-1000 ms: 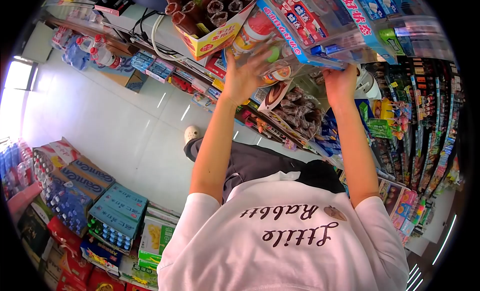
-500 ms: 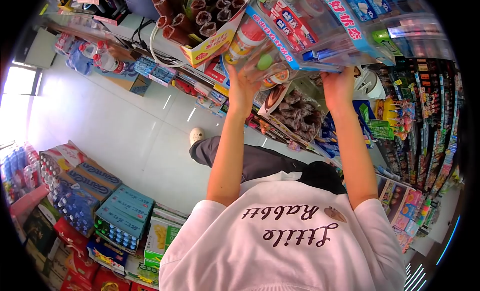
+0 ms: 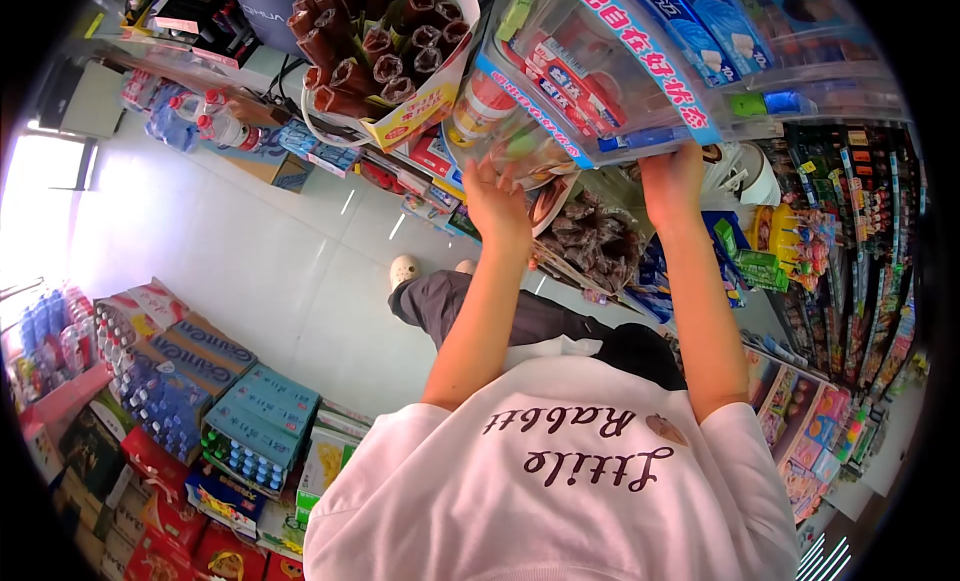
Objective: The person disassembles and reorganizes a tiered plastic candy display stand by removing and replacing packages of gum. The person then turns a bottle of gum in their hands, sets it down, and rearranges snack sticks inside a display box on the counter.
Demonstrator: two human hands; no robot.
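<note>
A clear plastic display rack with blue and pink lettered strips leans at the upper right, holding red gum packs and blue gum packs. My right hand grips its lower edge, the fingertips hidden behind the plastic. My left hand is beside the rack's lower left corner, with fingers apart and slightly bent. Just above those fingers is a jar with a red and yellow label; whether they touch it I cannot tell.
A yellow-and-white carton of wrapped brown sticks is left of the rack. Below it sits a box of dark wrapped snacks. Hanging snack packets line the right side. Stacked drink cartons stand at lower left, across the tiled floor.
The rack now appears lower and larger in view. My left hand has come down and right, away from the jar. My right hand stays at the rack's lower edge.
</note>
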